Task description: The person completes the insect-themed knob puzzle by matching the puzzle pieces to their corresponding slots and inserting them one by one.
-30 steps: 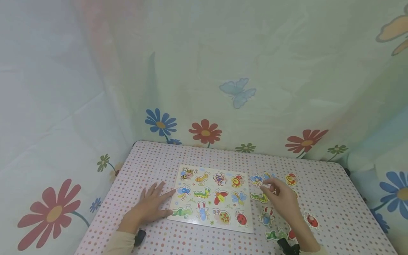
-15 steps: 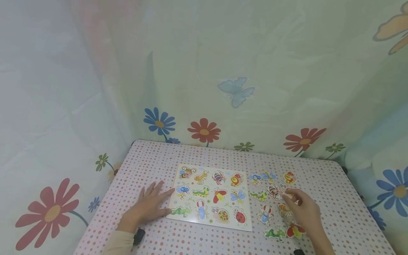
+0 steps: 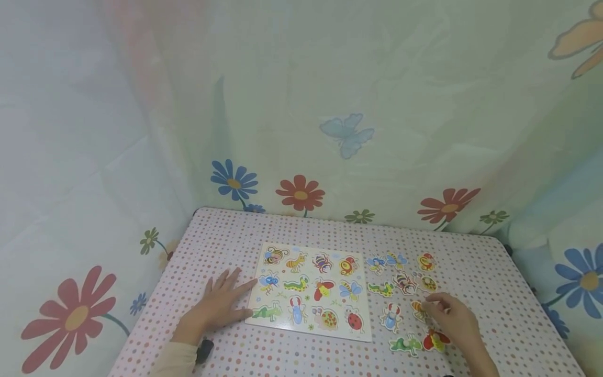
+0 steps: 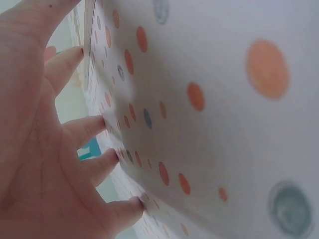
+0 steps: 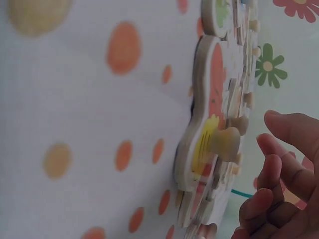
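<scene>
My left hand [image 3: 220, 301] lies with spread fingers at the left edge of the peg puzzle board [image 3: 365, 335], which carries several insect pictures. In the left wrist view, the fingertips [image 4: 130, 208] touch the dotted table cover. My right hand [image 3: 454, 317] is over the loose pieces, its fingertips right at an orange striped insect piece [image 3: 417, 310]. In the right wrist view, its fingers are loosely bent, thumb and forefinger apart with nothing visible between them. A red-winged piece [image 5: 215, 84] with a wooden knob [image 5: 227, 144] stands close by.
Several loose insect pieces lie right of the board: a blue fly [image 3: 377, 263], a green caterpillar [image 3: 380, 289], a spider [image 3: 405, 283], a stag beetle [image 3: 391, 317] and a grasshopper [image 3: 405, 345]. A flowered curtain [image 3: 264, 120] hangs behind the table [image 3: 226, 241].
My right hand has left the blue fly piece, moved right past the spotted piece, then nearer to me by the orange striped one. The left hand has stayed at the board's edge.
</scene>
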Demonstrator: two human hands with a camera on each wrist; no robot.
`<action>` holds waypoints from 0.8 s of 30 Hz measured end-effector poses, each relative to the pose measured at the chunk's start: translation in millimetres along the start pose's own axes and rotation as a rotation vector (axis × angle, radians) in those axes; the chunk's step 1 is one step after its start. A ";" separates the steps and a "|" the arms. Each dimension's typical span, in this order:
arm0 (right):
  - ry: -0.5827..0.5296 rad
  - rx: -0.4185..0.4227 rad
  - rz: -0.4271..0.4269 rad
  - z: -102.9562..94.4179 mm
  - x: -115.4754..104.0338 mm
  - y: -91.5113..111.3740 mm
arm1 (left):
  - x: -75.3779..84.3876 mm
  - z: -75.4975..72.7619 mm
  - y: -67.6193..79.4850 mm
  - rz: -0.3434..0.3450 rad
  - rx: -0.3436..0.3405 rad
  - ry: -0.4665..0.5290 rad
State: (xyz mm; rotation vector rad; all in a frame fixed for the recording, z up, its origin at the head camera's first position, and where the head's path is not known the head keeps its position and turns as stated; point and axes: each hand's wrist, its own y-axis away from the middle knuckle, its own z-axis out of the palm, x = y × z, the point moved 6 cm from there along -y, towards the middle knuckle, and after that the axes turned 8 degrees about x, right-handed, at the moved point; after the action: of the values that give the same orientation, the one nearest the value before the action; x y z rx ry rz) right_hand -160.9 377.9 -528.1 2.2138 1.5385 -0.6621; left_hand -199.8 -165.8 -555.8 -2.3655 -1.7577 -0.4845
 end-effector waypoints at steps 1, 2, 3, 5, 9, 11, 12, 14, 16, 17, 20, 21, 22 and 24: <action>0.004 -0.013 0.016 1.1 0.7 0.1 | 0.2 -0.6 0.5 0.001 0.001 -0.001; 0.007 -0.025 0.031 2.0 1.4 0.3 | 0.3 -1.0 0.8 0.002 0.002 -0.001; 0.012 -0.034 0.044 2.9 1.8 0.7 | 0.5 -1.4 1.2 0.002 0.001 0.000; 0.024 -0.048 0.062 4.0 2.5 1.3 | 0.9 -2.0 1.8 0.004 0.000 -0.001; 0.043 -0.059 0.060 7.2 3.6 1.5 | 1.0 -2.9 2.3 -0.002 -0.003 0.007; 0.055 -0.059 0.041 8.3 3.9 1.0 | 1.4 -3.6 2.4 -0.006 -0.003 0.015; 0.060 -0.059 0.032 8.9 4.2 0.8 | 1.5 -3.9 2.5 -0.007 -0.003 0.014; 0.064 -0.060 0.020 9.7 5.0 0.2 | 2.0 -4.3 2.6 -0.006 -0.003 0.014; 0.069 -0.053 0.005 9.8 5.3 -0.5 | 2.4 -4.7 2.5 -0.004 0.000 0.010; 0.070 -0.050 0.001 10.0 5.5 -0.6 | 2.4 -4.7 2.4 -0.003 0.002 0.006; 0.078 -0.039 -0.013 10.0 5.5 -0.7 | 2.6 -4.8 2.1 -0.003 0.006 0.002; 0.081 -0.037 -0.018 10.1 5.4 -0.7 | 2.5 -4.7 2.0 -0.003 0.006 0.003; 0.084 -0.034 -0.023 10.2 5.3 -0.7 | 2.5 -4.6 1.8 -0.002 0.007 0.004; 0.087 -0.033 -0.029 10.6 5.0 -1.1 | 2.4 -4.5 1.6 0.000 0.009 0.004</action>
State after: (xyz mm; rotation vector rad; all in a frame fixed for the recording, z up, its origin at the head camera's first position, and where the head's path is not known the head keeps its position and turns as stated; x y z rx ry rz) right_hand -162.3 376.3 -539.7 2.2263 1.6152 -0.5512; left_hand -198.4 -165.5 -550.6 -2.3569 -1.7544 -0.4792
